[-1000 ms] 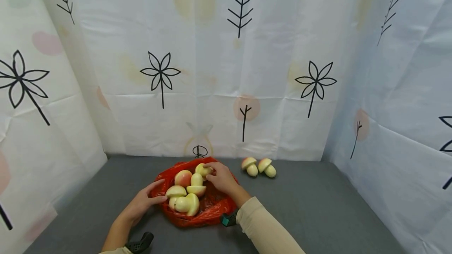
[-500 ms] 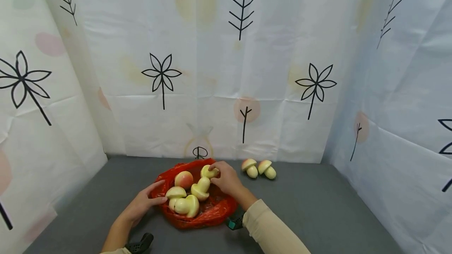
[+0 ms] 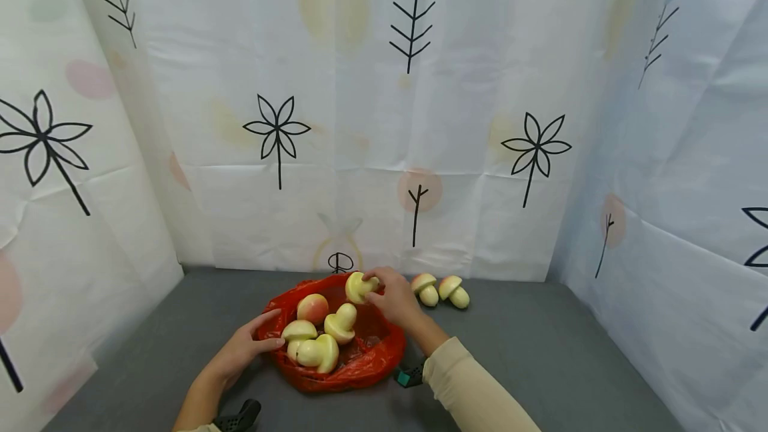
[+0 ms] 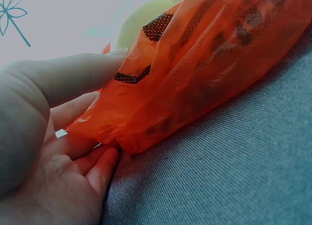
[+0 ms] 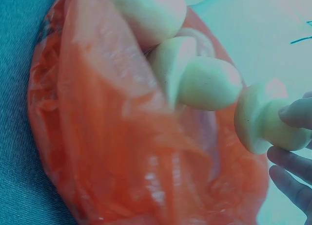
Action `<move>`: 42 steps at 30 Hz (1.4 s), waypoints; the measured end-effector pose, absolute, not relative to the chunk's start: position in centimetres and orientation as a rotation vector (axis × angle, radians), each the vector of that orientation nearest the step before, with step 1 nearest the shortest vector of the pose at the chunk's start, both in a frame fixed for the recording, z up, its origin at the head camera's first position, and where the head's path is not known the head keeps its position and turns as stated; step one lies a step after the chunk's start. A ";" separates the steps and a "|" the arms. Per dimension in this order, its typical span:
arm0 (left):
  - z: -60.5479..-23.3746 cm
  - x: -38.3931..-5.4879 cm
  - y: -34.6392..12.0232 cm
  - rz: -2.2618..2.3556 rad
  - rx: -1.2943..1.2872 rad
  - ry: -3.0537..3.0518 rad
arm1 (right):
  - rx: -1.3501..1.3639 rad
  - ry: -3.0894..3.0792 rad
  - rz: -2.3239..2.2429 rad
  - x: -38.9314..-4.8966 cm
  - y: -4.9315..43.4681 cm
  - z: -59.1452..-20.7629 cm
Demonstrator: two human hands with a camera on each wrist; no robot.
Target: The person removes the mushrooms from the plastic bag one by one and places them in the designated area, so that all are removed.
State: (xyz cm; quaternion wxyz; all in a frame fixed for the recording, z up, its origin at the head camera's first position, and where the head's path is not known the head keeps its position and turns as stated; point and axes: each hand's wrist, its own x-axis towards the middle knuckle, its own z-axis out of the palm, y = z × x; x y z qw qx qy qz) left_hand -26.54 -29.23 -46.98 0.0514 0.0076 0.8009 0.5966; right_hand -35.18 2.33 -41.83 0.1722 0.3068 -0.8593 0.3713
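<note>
An opened red plastic bag (image 3: 381,355) lies on the dark table, holding several toy mushrooms with pale stems and yellow-and-pink caps. My right hand (image 3: 397,302) pinches the stem of one mushroom (image 3: 357,287) over the bag's far right rim; in the right wrist view, thumb and fingers grip this mushroom (image 5: 253,119) by its stem. Another mushroom (image 3: 341,324) leans inside the bag beside a pink-capped one (image 3: 313,309). At the bag's left rim, my left hand (image 3: 239,349) holds the plastic between thumb and fingers, its fingers partly behind the plastic in the left wrist view.
Two mushrooms lie on the table behind the bag to the right, one nearer (image 3: 425,289) and one farther right (image 3: 454,292). White patterned cloth (image 3: 360,219) encloses the dark grey table (image 3: 528,359) at the back and both sides.
My right hand has shifted right and lifted its mushroom up toward the bag's rim. The mushroom beside it has tipped and moved slightly right. My left hand stays at the bag's left rim.
</note>
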 end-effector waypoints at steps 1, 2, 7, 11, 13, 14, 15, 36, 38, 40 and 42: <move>-47.0 -26.6 -29.2 1.816 0.023 2.435 | 0.878 -2.431 1.066 -35.0 2.5 -41.6; -47.0 -26.6 -29.2 1.814 0.025 2.436 | 0.883 -2.422 1.074 -34.9 2.6 -41.4; -46.9 -26.8 -29.2 1.819 0.020 2.436 | 0.890 -2.399 1.125 -34.6 3.3 -40.8; -46.8 -26.8 -29.2 1.805 0.027 2.446 | 0.900 -2.342 1.135 -34.4 4.2 -40.5; -46.8 -26.9 -29.2 1.801 0.031 2.449 | 0.901 -2.297 1.132 -34.2 4.8 -40.3; -46.8 -26.9 -29.2 1.799 0.034 2.452 | 0.898 -2.278 1.136 -34.1 5.1 -40.2; -46.8 -27.0 -29.2 1.803 0.029 2.449 | 0.895 -2.258 1.138 -34.1 5.5 -40.2; -47.0 -27.2 -29.5 1.806 0.008 2.435 | 0.800 -2.006 1.127 -32.6 13.1 -42.8; -47.1 -27.1 -29.3 1.800 -0.008 2.434 | 0.798 -2.000 1.114 -32.5 13.7 -42.9; -47.1 -27.0 -29.2 1.797 -0.019 2.429 | 0.792 -1.992 1.104 -32.4 14.3 -42.9; -47.1 -27.0 -29.1 1.799 -0.023 2.423 | 0.770 -1.985 1.099 -32.2 14.8 -42.9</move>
